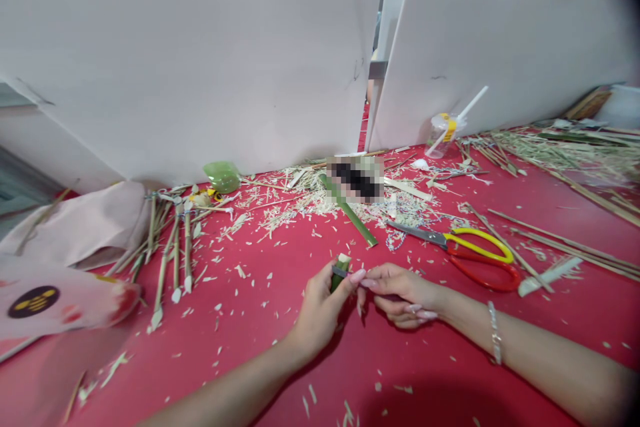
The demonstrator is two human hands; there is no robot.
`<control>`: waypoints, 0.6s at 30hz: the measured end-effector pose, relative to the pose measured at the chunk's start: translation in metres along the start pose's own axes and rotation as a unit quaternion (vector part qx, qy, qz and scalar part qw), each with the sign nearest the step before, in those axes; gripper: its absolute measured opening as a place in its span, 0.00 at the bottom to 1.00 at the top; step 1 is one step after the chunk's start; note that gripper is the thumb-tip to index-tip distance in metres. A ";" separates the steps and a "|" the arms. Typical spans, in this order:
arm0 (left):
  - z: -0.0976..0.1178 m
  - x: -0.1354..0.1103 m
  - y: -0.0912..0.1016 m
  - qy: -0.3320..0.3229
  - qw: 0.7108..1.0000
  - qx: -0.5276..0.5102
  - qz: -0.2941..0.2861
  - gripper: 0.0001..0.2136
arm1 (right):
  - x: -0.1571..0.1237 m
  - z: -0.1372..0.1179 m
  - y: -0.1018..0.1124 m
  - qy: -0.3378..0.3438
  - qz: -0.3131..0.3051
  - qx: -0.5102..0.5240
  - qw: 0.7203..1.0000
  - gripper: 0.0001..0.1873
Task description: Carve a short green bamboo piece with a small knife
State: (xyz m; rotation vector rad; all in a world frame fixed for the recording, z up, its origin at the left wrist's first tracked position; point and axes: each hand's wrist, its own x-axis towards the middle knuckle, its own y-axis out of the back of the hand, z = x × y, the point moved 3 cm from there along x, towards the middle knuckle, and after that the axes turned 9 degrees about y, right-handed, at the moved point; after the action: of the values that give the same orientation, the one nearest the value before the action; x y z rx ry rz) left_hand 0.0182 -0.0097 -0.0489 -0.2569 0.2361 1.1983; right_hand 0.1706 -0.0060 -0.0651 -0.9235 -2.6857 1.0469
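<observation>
My left hand (323, 300) is closed around a short green stalk piece (341, 276) with a pale cut top. Across that piece lies a slim dark-grey blade-like strip (339, 271); its full shape is hidden by my fingers. My right hand (400, 293) is pinched at the other end of the dark strip, fingertips meeting my left thumb. Scissors (450, 242) with one yellow and one red handle lie beyond my right hand, blades pointing left. A flat green strip (355, 217) rests on the pale shavings ahead of my hands.
White panels (200, 80) stand along the back of the red table (260, 360). Several pale-tipped sticks (176, 253) and a pink cloth (90, 227) lie left. A clear plastic cup (443, 135) with a straw stands back right, near long thin sticks (575, 247) and shredded fibres.
</observation>
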 end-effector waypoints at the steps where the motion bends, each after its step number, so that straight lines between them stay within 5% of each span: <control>1: 0.000 0.000 0.000 0.000 1.000 0.003 0.003 0.20 | 0.000 0.000 0.000 0.000 -0.001 -0.003 1.000 0.16; 10: -0.005 0.003 0.005 0.000 0.999 0.025 0.038 0.19 | -0.002 0.003 0.003 0.005 0.014 -0.027 1.000 0.18; 18: -0.002 0.003 0.005 -0.022 0.997 0.024 0.074 0.22 | -0.002 0.009 0.001 0.021 0.067 -0.065 0.995 0.31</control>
State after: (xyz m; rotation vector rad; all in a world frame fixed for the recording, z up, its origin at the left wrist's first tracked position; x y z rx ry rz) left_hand 0.0142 -0.0055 -0.0526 -0.1733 0.2492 1.3417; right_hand 0.1698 -0.0113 -0.0723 -1.1509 -2.7170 0.8721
